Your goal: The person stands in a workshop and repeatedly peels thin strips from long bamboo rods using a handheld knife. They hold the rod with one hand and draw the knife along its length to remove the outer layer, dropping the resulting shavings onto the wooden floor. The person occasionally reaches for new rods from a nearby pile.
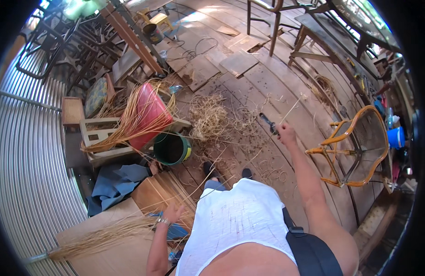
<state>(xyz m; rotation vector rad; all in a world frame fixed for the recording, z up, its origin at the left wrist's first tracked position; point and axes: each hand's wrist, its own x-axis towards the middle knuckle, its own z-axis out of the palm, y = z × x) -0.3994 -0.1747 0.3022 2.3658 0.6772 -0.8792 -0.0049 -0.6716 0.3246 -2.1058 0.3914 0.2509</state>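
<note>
My right hand (287, 134) is held out ahead, its fingers closed round a dark, narrow hand tool (267, 122) whose exact kind I cannot make out. A thin pale cane strip (293, 109) sticks up from beside that hand. At lower left, my left hand (173, 213), with a metal watch on its wrist, has its fingers apart. It is beside a long bundle of cane strands (116, 231), and a few loose strands pass near it. Ahead of my feet lies a tangled heap of cane shavings (209, 117).
A dark green bucket (172, 148) stands left of my feet, by a red plastic piece (150, 112) draped with cane strands. To the right is a cane chair frame (368, 142). Blue cloth (116, 184) and wooden boards (162, 195) lie at left. Loose planks (239, 62) lie farther off.
</note>
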